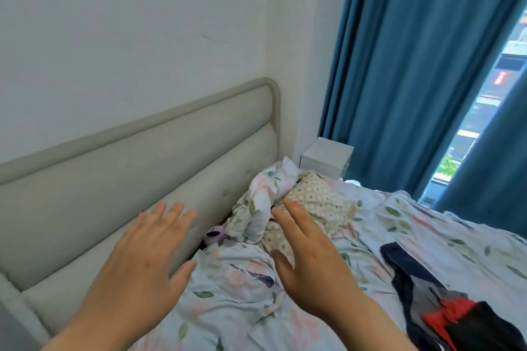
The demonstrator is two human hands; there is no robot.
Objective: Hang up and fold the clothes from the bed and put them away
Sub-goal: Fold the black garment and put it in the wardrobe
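Note:
My left hand (148,259) and my right hand (310,268) are both stretched out over the head end of the bed (399,236), fingers straight and spread, holding nothing. A crumpled floral pillow or sheet (256,208) and a beige dotted cloth (316,202) lie bunched just beyond my right fingertips. A pile of dark clothes (433,305), navy, grey, red and black, lies on the floral bedcover at the lower right, apart from both hands.
A padded beige headboard (128,188) runs along the white wall on the left. A small purple toy (215,235) is wedged by the headboard. A white bedside cabinet (326,158) stands in the corner. Blue curtains (413,65) hang beside a window at right.

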